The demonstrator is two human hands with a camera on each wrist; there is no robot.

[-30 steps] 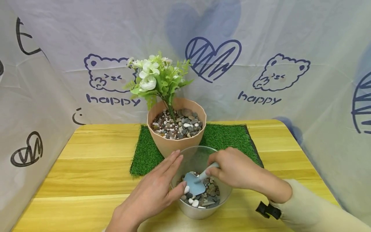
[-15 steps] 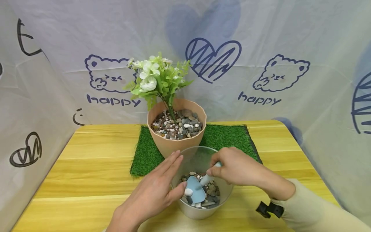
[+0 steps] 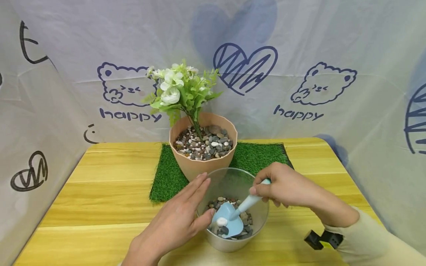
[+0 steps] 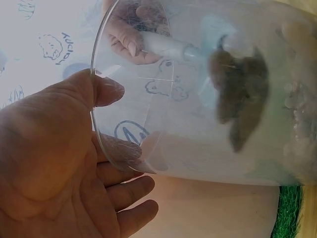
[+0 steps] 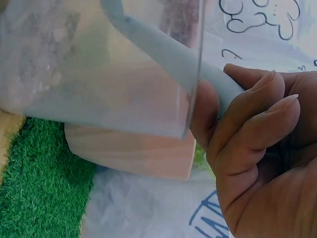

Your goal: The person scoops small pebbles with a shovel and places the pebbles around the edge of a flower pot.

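My right hand (image 3: 283,184) grips the pale handle of a small light-blue hand trowel (image 3: 251,202) by its end. The blade tilts inside a clear plastic bucket (image 3: 221,244), and a white pebble (image 3: 221,221) and a dark one (image 3: 224,230) show at it. In the left wrist view, blurred dark stones (image 4: 237,89) appear through the wall beside the blade. My left hand (image 3: 178,214) rests against the bucket's left side near the rim, fingers nearly straight and thumb apart. More pebbles (image 3: 246,220) lie at the bucket's bottom.
Behind the bucket, a peach flowerpot (image 3: 203,166) holds pebbles and a white-flowered plant (image 3: 186,88). It stands on a green turf mat (image 3: 263,155) on the wooden table (image 3: 110,192). A printed cloth (image 3: 253,111) hangs behind the table and along both sides.
My right hand has moved right and slightly up with the trowel, whose handle shows more. The blade has shifted right, and the white pebble with it. The left hand keeps its place.
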